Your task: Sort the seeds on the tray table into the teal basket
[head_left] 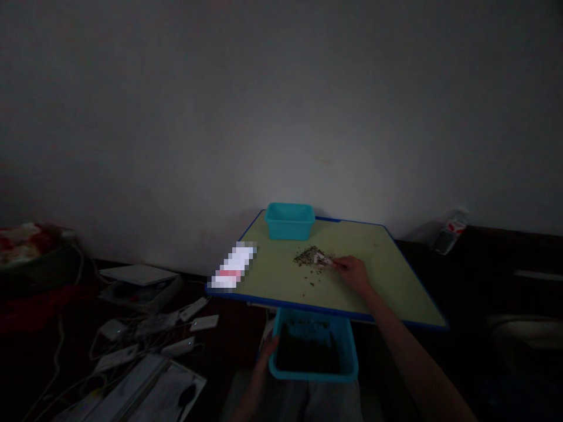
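Two hands are at work in the head view, around a small table point(378, 258) with a pale yellowish top and a blue edge. The right hand point(353, 273) reaches in over the tabletop, its fingers pinching the reddish handle end of a small tool point(324, 258). The tool's whitish end points left and lies in a scattered heap of dark bits point(303, 257); its exact shape is too dim to tell. A few loose crumbs point(312, 284) lie nearer the front edge, apart from the heap.

The left hand point(266, 350) grips the left side of a turquoise lower tub point(312, 376), thumb by the rim, the other fingers mostly hidden. This tub sits over the person's lap, just below the table's near edge, and holds dark loose material point(308, 350), with more bits clinging toward its far side.

A matching upper tub point(290, 228) stands upright at the back of the table, near the wall point(281, 129); its inside floor is hidden. A bright, pixelated rectangle point(233, 268) lies at the table's left corner. Left of the table, white power strips point(204, 322) and cables crowd together in the gloom. A clear bottle point(449, 232) with a red-and-white label leans to the right.
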The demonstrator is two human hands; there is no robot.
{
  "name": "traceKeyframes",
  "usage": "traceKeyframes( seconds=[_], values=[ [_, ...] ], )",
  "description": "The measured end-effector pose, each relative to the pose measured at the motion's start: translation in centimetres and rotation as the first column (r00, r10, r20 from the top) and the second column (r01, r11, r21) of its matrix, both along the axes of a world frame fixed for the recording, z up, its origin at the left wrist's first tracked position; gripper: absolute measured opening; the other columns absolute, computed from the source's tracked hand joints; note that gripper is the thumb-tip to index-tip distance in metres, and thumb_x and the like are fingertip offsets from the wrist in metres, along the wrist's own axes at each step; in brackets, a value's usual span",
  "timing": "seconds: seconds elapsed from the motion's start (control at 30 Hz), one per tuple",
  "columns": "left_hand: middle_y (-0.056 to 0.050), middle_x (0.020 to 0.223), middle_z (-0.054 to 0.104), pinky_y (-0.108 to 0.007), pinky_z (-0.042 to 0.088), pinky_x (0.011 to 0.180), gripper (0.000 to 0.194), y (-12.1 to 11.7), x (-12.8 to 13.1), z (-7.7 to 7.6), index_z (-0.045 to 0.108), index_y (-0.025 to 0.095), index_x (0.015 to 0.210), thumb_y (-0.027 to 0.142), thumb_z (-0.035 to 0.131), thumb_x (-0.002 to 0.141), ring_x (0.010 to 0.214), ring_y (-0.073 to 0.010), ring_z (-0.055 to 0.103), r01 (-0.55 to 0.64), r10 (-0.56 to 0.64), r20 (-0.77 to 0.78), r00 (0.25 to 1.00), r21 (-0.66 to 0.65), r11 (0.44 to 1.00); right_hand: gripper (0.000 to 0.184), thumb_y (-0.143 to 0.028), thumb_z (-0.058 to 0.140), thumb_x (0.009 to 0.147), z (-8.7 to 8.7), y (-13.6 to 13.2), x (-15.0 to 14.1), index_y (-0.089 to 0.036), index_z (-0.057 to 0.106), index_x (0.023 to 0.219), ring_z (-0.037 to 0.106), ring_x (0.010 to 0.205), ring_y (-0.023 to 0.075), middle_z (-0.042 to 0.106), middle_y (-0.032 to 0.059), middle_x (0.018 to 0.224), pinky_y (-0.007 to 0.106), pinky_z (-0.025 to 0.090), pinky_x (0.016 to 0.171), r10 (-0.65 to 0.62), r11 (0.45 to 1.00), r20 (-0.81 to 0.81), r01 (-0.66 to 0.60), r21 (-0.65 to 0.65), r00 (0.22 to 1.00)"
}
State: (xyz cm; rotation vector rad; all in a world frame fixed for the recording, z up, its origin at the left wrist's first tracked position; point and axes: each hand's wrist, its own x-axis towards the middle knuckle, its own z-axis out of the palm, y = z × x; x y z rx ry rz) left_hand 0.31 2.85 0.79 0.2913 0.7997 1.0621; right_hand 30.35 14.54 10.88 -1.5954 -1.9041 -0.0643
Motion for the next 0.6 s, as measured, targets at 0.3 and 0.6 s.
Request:
traceKeyframes(
  seconds=[0.3,0.6],
  values=[
    [-0.016,0.113,0.078,-0.058,0.044,0.107,0.052,-1.2,0.1,1.3,0.072,0.017,0.104,0.038,0.084,0.058,0.128,-0.0452,0.055,0.032,-0.030,0.051,0.998,-0.041,0.999,0.023,-0.026,0.061,0.089,-0.2,0.0,0.3,-0.025,0.078,0.104,0.070,0.089,0.0225,0.078,0.0063,0.099,0.032,0.050,0.082,-0.044,0.999,-0.019,0.044,-0.032,0.999],
    [-0.014,0.105,0.080,-0.060,0.040,0.109,0.040,-0.4,0.1,0.5,0.074,0.018,0.097,0.038,0.081,0.063,0.126,-0.0443,0.058,0.020,-0.019,0.044,0.999,-0.019,1.000,0.023,-0.025,0.061,0.088,0.1,-0.5,0.7,-0.024,0.079,0.102,0.070,0.087,0.0223,0.078,0.0068,0.095,0.031,0.049,0.079,-0.080,0.994,0.034,0.082,-0.069,0.996]
  ],
)
